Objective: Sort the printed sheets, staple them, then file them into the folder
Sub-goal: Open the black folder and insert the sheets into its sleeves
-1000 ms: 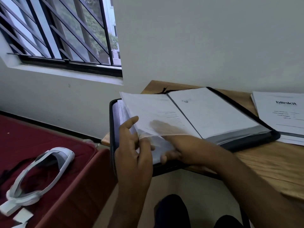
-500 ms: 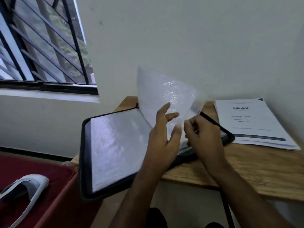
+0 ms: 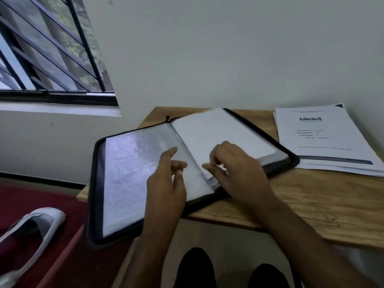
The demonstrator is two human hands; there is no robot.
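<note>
A black zip folder (image 3: 94, 183) lies open on the wooden table (image 3: 311, 204), its left half hanging past the table's left edge. Clear plastic sleeves fill both sides. My left hand (image 3: 166, 183) hovers over the left-hand sleeve (image 3: 128, 173) near the spine, fingers loosely curled and holding nothing. My right hand (image 3: 236, 171) rests on the right-hand sleeves (image 3: 218, 134), with curled fingertips pinching the lower left corner of the top sleeve. A stack of printed sheets (image 3: 320, 140) with a "blinkit" cover page lies at the table's back right, apart from both hands.
A white headset (image 3: 41, 223) lies on a red surface (image 3: 31, 196) at lower left, beside the table. A barred window (image 3: 52, 59) and a plain wall stand behind the table. My knees (image 3: 195, 269) show under the table's front edge.
The sleeve that my left hand held upright now lies flat on the left side. My right hand has moved onto the right-hand sleeves.
</note>
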